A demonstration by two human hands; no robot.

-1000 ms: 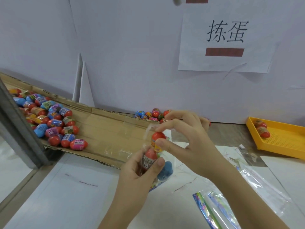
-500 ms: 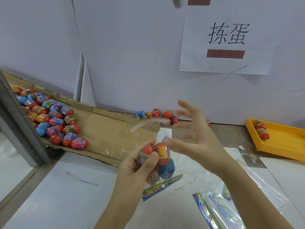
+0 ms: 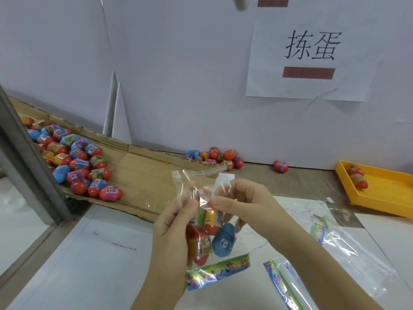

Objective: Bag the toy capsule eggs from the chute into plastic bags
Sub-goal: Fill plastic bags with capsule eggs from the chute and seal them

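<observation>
Left hand [image 3: 176, 229] & right hand [image 3: 243, 202] are pinching the bag [image 3: 190, 182] top. It's gaping; w/ a loose grip, eggs [image 3: 223, 240] could be spilling out.

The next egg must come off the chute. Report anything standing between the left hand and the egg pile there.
Nothing visible stands between the left hand and the egg pile; only bare chute cardboard lies there. That hand, though, pinches the plastic bag.
</observation>
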